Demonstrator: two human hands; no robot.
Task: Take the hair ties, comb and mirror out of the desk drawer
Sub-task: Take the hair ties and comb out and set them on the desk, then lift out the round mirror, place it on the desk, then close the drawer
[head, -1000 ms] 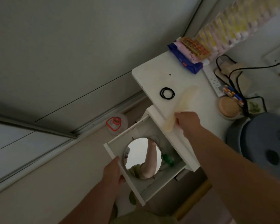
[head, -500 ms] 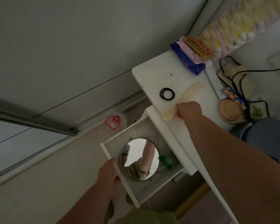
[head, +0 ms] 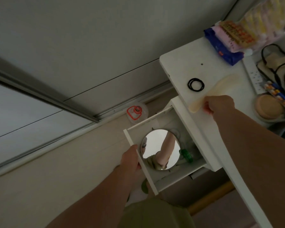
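Cream comb (head: pixel 211 94) on the desk (head: pixel 176 69), pinched by right hand (head: pixel 219 104); left hand (head: pixel 130 160) gripping drawer front (head: pixel 141 162).

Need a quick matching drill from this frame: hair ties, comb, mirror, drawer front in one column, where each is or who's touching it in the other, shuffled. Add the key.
Things:
1. hair ties
2. comb
3. mirror
4. drawer front

States:
A. lying inside the open drawer
B. gripped by the left hand
C. loose on the desk top, untouched
D. on the desk top, its near end under the right hand

Pairs: 1-C, 2-D, 3-A, 4-B
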